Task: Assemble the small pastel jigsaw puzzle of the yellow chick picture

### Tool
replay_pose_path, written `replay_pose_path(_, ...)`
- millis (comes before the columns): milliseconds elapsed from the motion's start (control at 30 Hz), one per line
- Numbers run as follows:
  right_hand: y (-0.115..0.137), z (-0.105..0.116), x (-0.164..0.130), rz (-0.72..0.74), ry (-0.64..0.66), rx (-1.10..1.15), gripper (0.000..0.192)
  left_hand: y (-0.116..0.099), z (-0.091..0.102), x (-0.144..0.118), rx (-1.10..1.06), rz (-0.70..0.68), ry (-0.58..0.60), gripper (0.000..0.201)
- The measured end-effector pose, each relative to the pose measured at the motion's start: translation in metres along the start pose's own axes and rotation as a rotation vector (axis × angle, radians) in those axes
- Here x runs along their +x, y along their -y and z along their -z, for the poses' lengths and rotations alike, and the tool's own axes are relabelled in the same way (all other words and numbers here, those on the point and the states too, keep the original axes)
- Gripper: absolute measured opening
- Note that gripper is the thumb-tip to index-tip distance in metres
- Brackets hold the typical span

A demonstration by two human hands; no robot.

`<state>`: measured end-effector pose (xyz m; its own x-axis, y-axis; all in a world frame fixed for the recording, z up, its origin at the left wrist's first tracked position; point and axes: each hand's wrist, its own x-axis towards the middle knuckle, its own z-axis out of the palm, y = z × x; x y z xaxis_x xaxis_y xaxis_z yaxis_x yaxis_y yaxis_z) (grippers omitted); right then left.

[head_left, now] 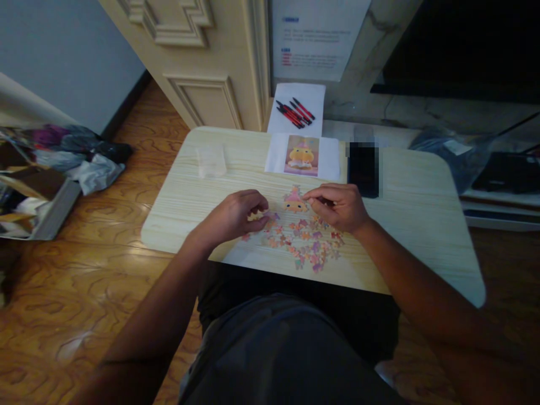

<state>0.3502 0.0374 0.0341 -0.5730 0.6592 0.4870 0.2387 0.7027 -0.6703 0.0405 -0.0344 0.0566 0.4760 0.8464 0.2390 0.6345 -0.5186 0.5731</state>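
Loose jigsaw pieces (304, 242) in pink, orange and purple lie scattered on a light wooden table (422, 225). A small joined cluster showing a yellow figure with a pink hat (294, 201) sits just beyond them. My left hand (236, 216) is curled over the left edge of the pieces, fingertips pinching a small piece. My right hand (337, 205) rests to the right of the cluster, thumb and forefinger pinched together at its edge on a piece. A reference picture (301, 155) of the same figure lies on white paper farther back.
A dark phone (363, 169) lies right of the picture. A clear plastic container (211, 160) stands at the back left of the table. Red and black pens (294, 112) lie on paper behind. Bags and boxes (63, 163) clutter the wooden floor at left.
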Motion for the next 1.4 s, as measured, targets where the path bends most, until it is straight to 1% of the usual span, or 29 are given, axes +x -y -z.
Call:
replay_pose_path(100, 0.001, -0.003, 0.0, -0.122, 0.07, 0.172, 0.019, -0.018, -0.015, 0.011, -0.04, -0.064, -0.06, 0.005)
replay_pose_path(233, 0.002, -0.009, -0.001, -0.293, 0.171, 0.481, 0.034, -0.031, -0.034, 0.024, -0.07, -0.09, -0.135, 0.005)
replay_pose_path(300, 0.002, -0.01, 0.0, -0.335, 0.201, 0.586, 0.038, -0.034, -0.04, 0.028, -0.078, -0.103, -0.161, 0.006)
replay_pose_path(367, 0.0, -0.008, 0.001, -0.353, 0.204, 0.631, 0.04, -0.036, -0.044, 0.03, -0.077, -0.114, -0.182, 0.007)
replay_pose_path(500, -0.007, 0.0, 0.003, -0.39, 0.221, 0.606, 0.038, -0.032, -0.043, 0.031, -0.06, -0.127, -0.17, 0.013)
replay_pose_path(600, -0.014, 0.008, 0.004, -0.421, 0.234, 0.563, 0.033, -0.019, -0.034, 0.036, 0.0, -0.129, -0.143, 0.013)
replay_pose_path(733, -0.02, 0.014, 0.004, -0.41, 0.231, 0.481, 0.026, 0.006, -0.02, 0.059, 0.039, -0.144, -0.11, 0.013)
replay_pose_path(800, -0.023, 0.016, 0.004, -0.394, 0.204, 0.411, 0.022, 0.018, -0.019, 0.075, 0.012, -0.175, -0.1, 0.014)
replay_pose_path(867, -0.024, 0.016, 0.004, -0.37, 0.163, 0.333, 0.016, 0.029, -0.023, 0.089, -0.036, -0.22, -0.1, 0.014)
replay_pose_path(900, -0.025, 0.015, 0.003, -0.358, 0.152, 0.299, 0.014, 0.033, -0.027, 0.095, -0.062, -0.222, -0.109, 0.014)
replay_pose_path(967, -0.026, 0.014, 0.002, -0.343, 0.154, 0.255, 0.01, 0.039, -0.037, 0.101, -0.138, -0.188, -0.153, 0.012)
replay_pose_path(1033, -0.025, 0.012, 0.001, -0.354, 0.182, 0.25, 0.01, 0.043, -0.047, 0.1, -0.216, -0.138, -0.163, 0.01)
replay_pose_path(1133, -0.024, 0.011, 0.0, -0.434, 0.224, 0.298, 0.012, 0.045, -0.053, 0.093, -0.267, -0.134, -0.173, 0.01)
replay_pose_path(1267, -0.021, 0.014, 0.0, -0.58, 0.317, 0.364, 0.017, 0.047, -0.052, 0.088, -0.268, -0.173, -0.136, 0.011)
replay_pose_path(1333, -0.019, 0.016, 0.001, -0.624, 0.363, 0.373, 0.019, 0.048, -0.052, 0.088, -0.265, -0.19, -0.112, 0.01)
replay_pose_path(1400, -0.019, 0.018, 0.002, -0.649, 0.39, 0.373, 0.021, 0.048, -0.054, 0.088, -0.259, -0.211, -0.113, 0.01)
